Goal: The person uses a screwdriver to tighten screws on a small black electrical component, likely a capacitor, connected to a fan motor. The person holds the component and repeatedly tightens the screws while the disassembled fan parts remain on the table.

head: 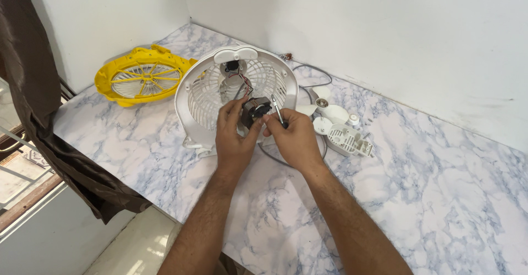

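While the left hand grips a small dark fan motor at frame centre, the right hand pinches a thin screwdriver beside it. Both hover before the white fan housing; a yellow grille lies upper left, white blades to the right.

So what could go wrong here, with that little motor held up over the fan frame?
The small dark motor is pinched between the left hand and right hand, and thin red and black wires run from it to the white fan housing; a tug might strain them. The right hand also holds a slim screwdriver, which could slip. The loose white blade and cover piece lie close by and might get knocked.
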